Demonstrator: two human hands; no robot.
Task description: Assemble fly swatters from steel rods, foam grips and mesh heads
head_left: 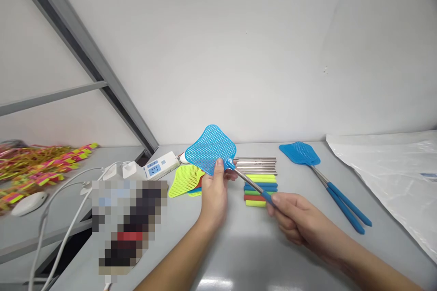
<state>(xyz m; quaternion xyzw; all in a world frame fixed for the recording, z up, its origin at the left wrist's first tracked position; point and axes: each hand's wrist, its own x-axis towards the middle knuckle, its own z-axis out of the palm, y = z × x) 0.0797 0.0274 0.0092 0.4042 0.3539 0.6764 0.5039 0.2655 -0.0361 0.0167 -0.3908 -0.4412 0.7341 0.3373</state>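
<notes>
Between my hands I hold a blue fly swatter (210, 146) with a metal rod, tilted above the table. My left hand (215, 191) pinches it at the neck, where the mesh head meets the rod. Closed round the blue grip at the other end is my right hand (297, 218). Behind my left hand lie loose swatter heads (184, 181), yellow-green on top, with red and blue partly hidden below. Several metal rods (257, 163) lie side by side beyond the swatter, and nearer are several coloured grip sleeves (261, 188) in a row.
Two blue fly swatters (300, 153) lie together at the right. A white plastic sheet (392, 168) covers the far right. A white power strip (160, 167) with cables sits left of the heads, by a blurred-out item (129, 227). Metal shelving with colourful bundles (51, 163) stands left.
</notes>
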